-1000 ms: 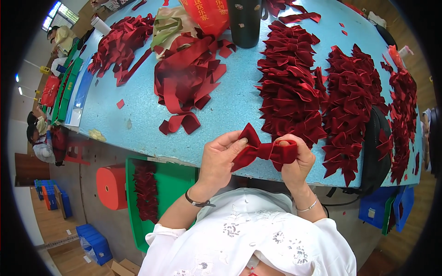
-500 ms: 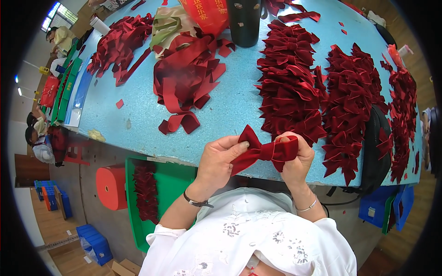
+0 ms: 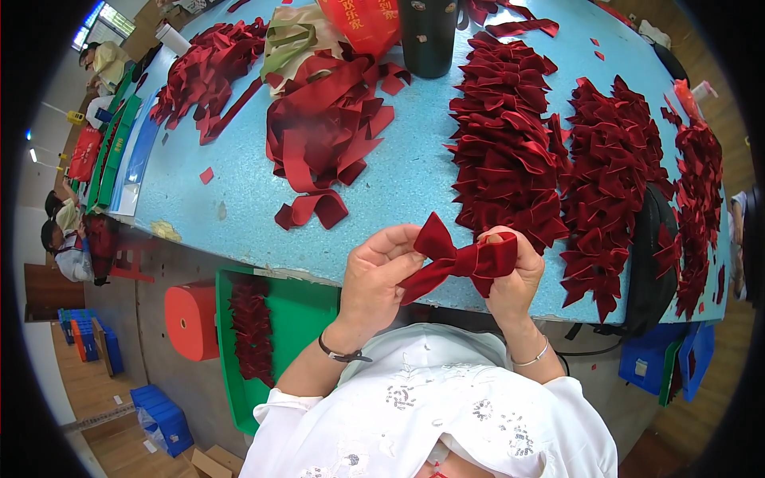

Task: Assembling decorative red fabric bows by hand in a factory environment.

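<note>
Between my two hands, just over the table's near edge, is a dark red velvet bow [image 3: 464, 261]. My left hand [image 3: 374, 275] pinches the bow's left side, thumb on top. My right hand [image 3: 516, 275] grips the right loop, with a fingertip showing through it. Beyond my right hand stands a dense row of finished red bows [image 3: 504, 143] on the blue table [image 3: 398, 175]. Ahead of my left hand lies a loose heap of red ribbon strips [image 3: 323, 131], one curled piece reaching toward me.
More bow rows [image 3: 610, 159] stand at the right, by a black bag [image 3: 649, 263]. A dark tumbler [image 3: 428, 40] and a red bag [image 3: 362, 24] stand at the back. Below the table edge are a green tray [image 3: 299, 311] with bows and a red roll [image 3: 190, 323]. People sit at far left.
The bow's left loop has tilted slightly and its centre looks more pinched. Both hands keep nearly the same places and grip.
</note>
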Available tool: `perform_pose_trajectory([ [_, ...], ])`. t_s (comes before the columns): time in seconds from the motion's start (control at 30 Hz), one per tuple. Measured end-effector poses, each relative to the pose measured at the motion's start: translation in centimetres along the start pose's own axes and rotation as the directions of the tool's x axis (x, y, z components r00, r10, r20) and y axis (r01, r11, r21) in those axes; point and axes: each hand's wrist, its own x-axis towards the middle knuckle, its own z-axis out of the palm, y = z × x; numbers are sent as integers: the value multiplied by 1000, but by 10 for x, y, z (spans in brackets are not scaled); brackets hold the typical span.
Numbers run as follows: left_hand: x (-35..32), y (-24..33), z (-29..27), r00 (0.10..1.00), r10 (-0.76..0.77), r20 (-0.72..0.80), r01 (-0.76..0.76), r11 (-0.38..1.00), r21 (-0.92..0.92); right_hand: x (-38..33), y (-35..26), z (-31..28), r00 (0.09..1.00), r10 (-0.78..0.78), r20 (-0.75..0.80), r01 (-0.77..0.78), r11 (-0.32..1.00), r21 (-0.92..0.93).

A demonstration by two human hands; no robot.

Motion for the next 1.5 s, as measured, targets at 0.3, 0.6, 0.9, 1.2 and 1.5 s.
perform_pose_trajectory([
  [0.3, -1, -1, 7, 995, 97, -17, -94, 986, 137, -2, -1, 0, 1000, -1, 9, 2, 1000, -13],
  [0.6, 13, -2, -8, 970, 199, 137, -239, 870, 431, -1, -5, -2, 998, -55, 39, 59, 991, -123],
  [0.9, 18, 11, -3, 687, 448, 572, -725, 368, 582, 0, -21, -8, 973, -178, 144, 214, 931, -296],
  [1.2, -17, 32, 24, 972, 0, 236, -124, 852, 508, -13, -54, -14, 710, -581, 397, 703, 565, -431],
  [1.5, -67, -19, 58, 947, 278, 161, -313, 910, 273, -48, -76, -19, 756, -624, 201, 654, 700, -287],
])
